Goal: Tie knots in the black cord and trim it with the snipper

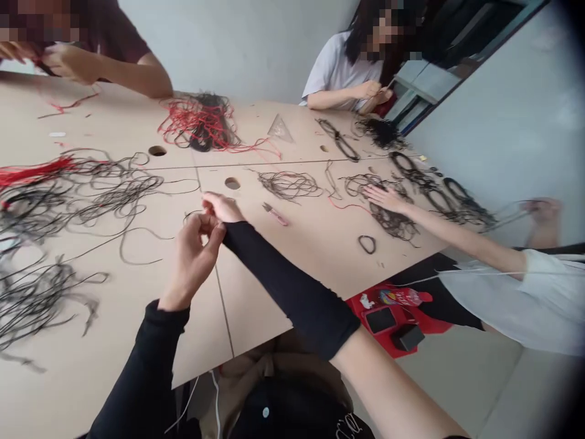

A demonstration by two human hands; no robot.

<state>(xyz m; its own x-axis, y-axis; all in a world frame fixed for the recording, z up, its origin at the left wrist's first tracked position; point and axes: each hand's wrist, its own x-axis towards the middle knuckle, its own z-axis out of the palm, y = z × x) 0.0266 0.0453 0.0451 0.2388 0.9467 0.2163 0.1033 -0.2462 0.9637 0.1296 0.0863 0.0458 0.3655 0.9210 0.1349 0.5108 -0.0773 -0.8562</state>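
My left hand (194, 250), with its black sleeve ending at the wrist, is closed in a pinch, thumb and fingertips together. Against it, my right hand (222, 207) has curled fingers, and its wrist touches the left fingertips. A short bit of thin dark cord (192, 213) shows at the fingers of both hands; the rest of it is hidden by them. Right of my hands, small pink-handled thread snips (276, 214) lie on the table. Beyond the snips is a loose coil of dark cord (291, 184).
The wooden table (274, 268) holds a red and black cord pile (201, 122), dark cord tangles (41, 292) at left, a clear triangle ruler (280, 128) and a black cord loop (367, 244). A co-worker's hand (386, 198) rests on cords at right. Two people work across the table.
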